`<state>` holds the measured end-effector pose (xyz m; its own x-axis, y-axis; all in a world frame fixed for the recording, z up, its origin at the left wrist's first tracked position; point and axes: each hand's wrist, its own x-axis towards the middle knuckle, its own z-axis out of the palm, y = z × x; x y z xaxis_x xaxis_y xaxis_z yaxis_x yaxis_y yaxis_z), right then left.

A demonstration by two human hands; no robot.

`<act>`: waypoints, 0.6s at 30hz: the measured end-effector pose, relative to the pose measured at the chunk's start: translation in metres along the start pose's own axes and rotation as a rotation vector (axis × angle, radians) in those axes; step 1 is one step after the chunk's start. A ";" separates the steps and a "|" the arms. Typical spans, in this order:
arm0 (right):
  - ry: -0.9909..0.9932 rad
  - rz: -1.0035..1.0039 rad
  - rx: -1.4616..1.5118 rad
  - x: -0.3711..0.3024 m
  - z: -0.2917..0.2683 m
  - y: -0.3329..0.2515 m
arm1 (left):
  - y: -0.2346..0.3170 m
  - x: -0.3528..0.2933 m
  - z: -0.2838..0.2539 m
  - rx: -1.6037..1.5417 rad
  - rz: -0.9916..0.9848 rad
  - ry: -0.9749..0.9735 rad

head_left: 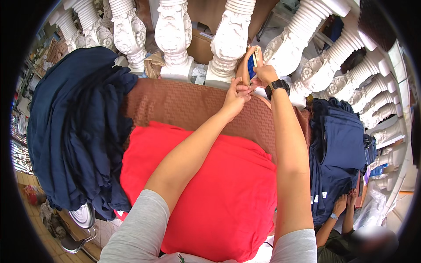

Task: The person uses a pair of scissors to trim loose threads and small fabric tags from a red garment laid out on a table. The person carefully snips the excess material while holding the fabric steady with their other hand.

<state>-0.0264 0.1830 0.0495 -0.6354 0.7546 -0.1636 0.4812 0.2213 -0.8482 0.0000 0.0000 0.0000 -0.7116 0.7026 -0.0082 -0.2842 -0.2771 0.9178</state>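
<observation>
Reaching past a red cloth [219, 193] and a brown mat [184, 105], both hands meet at the table's far edge by the white balusters [228, 39]. The right hand [264, 73] is closed on a tan pouch [251, 61] with blue showing inside, held upright. The left hand [236, 96] touches its lower edge, fingers loosely curled. Navy garments [74, 127] lie stacked at both sides.

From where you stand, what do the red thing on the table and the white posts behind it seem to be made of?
The red garment looks like soft matte knit cloth: it lies flat with gentle folds. The white balusters look like cast plaster or concrete, chalky, with moulded ornament; which one cannot be told.
</observation>
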 end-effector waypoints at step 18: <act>0.059 -0.246 0.058 -0.012 -0.002 0.039 | 0.005 -0.003 -0.001 -0.086 0.077 -0.233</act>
<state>0.0009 0.1838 0.0188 -0.6919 0.7175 0.0800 0.2796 0.3685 -0.8866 0.0003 -0.0038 0.0044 -0.5687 0.8066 0.1610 -0.2955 -0.3830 0.8752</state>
